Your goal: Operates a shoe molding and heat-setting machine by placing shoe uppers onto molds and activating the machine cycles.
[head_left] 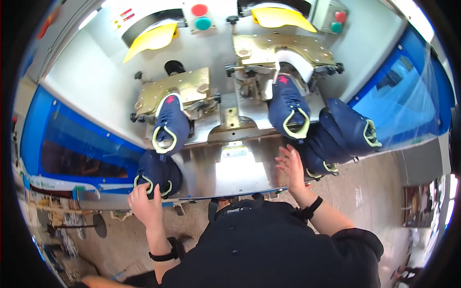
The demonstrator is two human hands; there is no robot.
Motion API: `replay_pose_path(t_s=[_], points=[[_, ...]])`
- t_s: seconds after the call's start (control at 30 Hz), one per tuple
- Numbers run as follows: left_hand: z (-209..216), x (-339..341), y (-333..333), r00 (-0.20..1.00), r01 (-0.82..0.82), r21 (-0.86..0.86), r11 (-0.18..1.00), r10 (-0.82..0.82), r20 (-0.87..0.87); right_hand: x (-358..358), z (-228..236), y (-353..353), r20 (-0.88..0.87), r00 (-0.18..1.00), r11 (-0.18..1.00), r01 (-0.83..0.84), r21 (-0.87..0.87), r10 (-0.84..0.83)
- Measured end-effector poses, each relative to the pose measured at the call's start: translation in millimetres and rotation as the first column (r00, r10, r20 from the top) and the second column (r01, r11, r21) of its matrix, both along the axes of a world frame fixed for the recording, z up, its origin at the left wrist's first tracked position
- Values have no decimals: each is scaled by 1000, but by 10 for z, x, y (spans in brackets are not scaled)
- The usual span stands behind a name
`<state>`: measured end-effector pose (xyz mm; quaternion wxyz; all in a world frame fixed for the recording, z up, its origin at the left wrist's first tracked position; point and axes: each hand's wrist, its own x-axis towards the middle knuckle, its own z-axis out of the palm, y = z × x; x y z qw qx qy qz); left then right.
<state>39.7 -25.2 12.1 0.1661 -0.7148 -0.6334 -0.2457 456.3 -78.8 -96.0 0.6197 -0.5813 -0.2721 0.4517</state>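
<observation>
At the lower left my left hand (145,206) is closed at the lime-lined collar of a navy shoe (150,169); its fingertips are partly hidden. A second navy shoe (172,177) sits right beside that one. My right hand (291,168) is raised over the metal ledge with its fingers apart, holding nothing. Just beyond it a laced navy shoe (288,103) has its toe in the right clamp unit (288,50). Another laced navy shoe (171,122) rests with its toe at the left clamp unit (175,89).
Several navy shoes (341,129) are piled at the right end of the metal ledge (201,168). Yellow guards (283,19) hang above both clamps. Control boxes with red and green buttons (200,17) are on the back wall. Blue side panels (86,139) flank the machine.
</observation>
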Motion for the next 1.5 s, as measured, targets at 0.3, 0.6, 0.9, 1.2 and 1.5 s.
replay_pose_path(t_s=[0.3, 0.6, 0.9, 1.2, 1.5], points=[[208, 983, 198, 781, 557, 33, 830, -536, 321, 294, 894, 438, -663, 709, 966, 245, -89, -240], [422, 1575, 83, 463, 841, 73, 537, -781, 419, 31, 1748, -309, -443, 896, 974, 114, 194, -17], [923, 2841, 180, 6, 972, 232, 29, -995, 102, 936, 2347, -1029, -455, 856, 914, 359, 187, -243], [996, 4443, -40, -157, 977, 199, -82, -903, 400, 738, 2383, -1606, -355, 901, 885, 360, 295, -248], [1013, 4454, -24, -148, 965, 229, -131, -987, 59, 805, 2005, -1712, 202, 816, 817, 454, 356, -541]])
